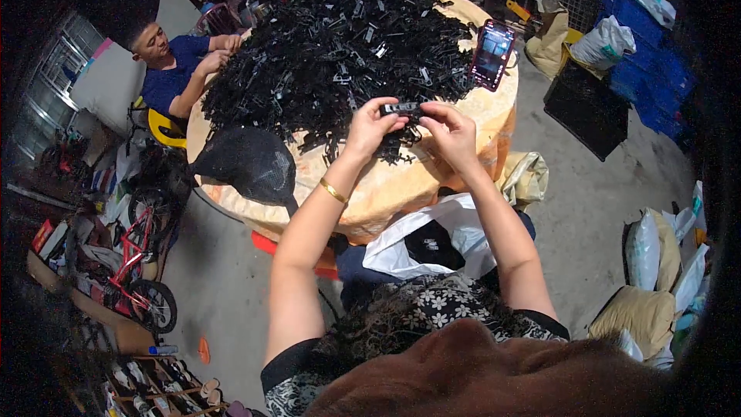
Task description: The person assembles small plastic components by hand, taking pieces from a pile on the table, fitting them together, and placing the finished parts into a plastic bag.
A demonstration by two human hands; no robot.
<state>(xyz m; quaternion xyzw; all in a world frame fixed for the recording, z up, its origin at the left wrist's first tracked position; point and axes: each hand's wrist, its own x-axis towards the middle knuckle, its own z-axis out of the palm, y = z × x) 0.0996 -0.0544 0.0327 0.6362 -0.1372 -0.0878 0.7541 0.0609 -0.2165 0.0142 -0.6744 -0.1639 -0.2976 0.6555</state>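
Observation:
Between my two hands is a small black plastic piece [400, 109], bar-shaped, with light patches along its face. My left hand [369, 128] pinches its left end, and the fingers and thumb of my right hand [451, 133] close on its right end. Both hands are above the near edge of a big heap of black plastic parts [332, 54]. The heap covers much of a round table with a yellow-orange cloth [378, 197]. Below my forearms, an open white sack [390, 251] holds something dark, with small pale marks on it.
A black mesh bag [248, 166] lies at the table's left edge, a lit phone [492, 55] at its right. Across to the left, another person [179, 69] has both hands at the heap. A red bicycle [135, 251], blue bins [641, 69] and filled sacks [637, 316] stand around.

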